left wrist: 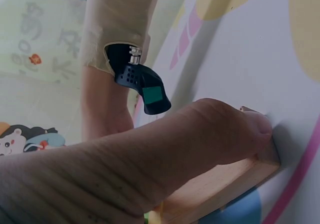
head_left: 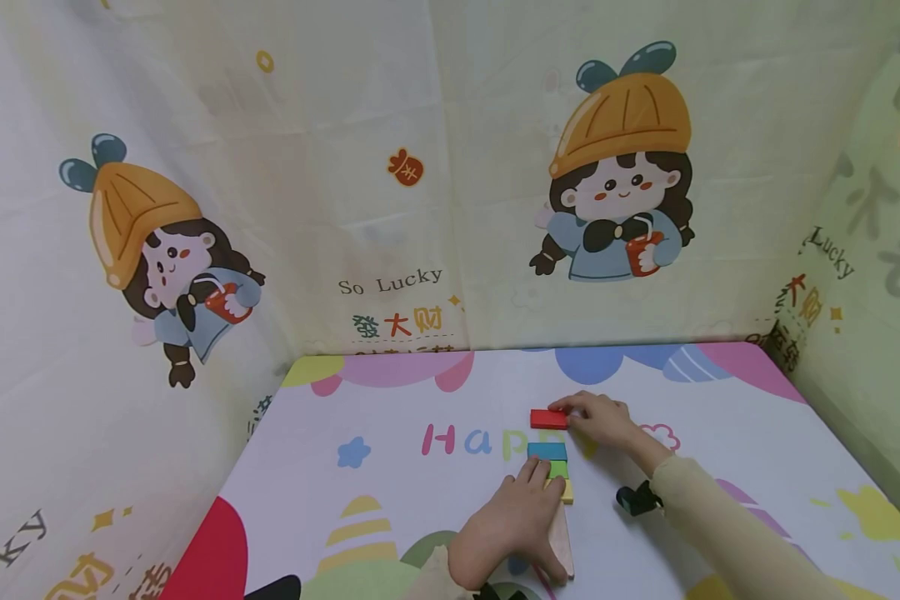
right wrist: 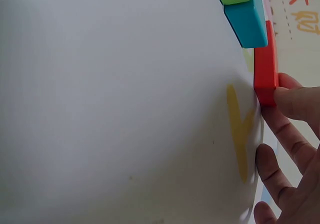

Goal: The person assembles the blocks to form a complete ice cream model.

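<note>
At the far side of the table, my right hand (head_left: 598, 419) pinches the right end of a red block (head_left: 548, 419) between thumb and fingertips. The red block lies just beyond a blue block (head_left: 547, 452), with a gap between them in the head view. A green block (head_left: 558, 470), a yellow block (head_left: 567, 492) and a plain wooden block (head_left: 562, 542) continue the row toward me. Spread along this row, my left hand (head_left: 512, 525) rests its fingertips around the green block. Its thumb (left wrist: 220, 129) presses the near end of the wooden block (left wrist: 220, 189).
A printed cloth (head_left: 495, 167) with cartoon figures hangs behind the table and along its sides. The white tabletop (head_left: 292, 500) carries coloured prints and letters. A black wrist mount (head_left: 637, 500) sits under my right forearm. A dark object (head_left: 276, 589) shows at the lower edge.
</note>
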Action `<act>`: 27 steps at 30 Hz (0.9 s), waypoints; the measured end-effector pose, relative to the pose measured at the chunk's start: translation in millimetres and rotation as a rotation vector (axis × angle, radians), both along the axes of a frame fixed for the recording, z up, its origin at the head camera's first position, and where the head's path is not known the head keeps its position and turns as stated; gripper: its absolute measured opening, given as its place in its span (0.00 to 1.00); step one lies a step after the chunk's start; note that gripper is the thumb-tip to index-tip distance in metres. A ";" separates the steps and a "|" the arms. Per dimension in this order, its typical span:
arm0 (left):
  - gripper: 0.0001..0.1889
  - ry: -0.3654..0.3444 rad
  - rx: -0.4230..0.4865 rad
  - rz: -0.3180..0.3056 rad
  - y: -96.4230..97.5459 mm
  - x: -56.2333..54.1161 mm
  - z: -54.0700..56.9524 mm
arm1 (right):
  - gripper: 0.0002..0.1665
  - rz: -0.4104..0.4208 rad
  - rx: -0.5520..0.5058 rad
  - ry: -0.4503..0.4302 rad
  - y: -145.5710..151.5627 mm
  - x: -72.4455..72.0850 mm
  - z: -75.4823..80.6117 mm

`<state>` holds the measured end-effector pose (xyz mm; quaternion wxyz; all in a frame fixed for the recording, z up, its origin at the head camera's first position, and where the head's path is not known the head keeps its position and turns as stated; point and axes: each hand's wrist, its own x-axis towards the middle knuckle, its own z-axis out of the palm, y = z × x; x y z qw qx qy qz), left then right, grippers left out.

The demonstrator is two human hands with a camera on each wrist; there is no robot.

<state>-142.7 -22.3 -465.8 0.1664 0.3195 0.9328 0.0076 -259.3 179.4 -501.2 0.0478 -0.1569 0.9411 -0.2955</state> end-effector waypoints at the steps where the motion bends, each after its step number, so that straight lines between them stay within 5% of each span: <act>1: 0.56 0.003 -0.002 -0.001 0.0 -0.1 -0.1 | 0.21 0.000 -0.002 -0.004 -0.3 0.4 -0.4; 20: 0.56 0.021 0.004 0.006 0.6 0.1 -4.0 | 0.20 0.141 -0.044 -0.008 0.8 16.1 -1.5; 27: 0.58 0.010 0.013 0.020 0.4 0.3 -5.5 | 0.20 0.132 -0.051 0.003 1.7 18.1 -3.1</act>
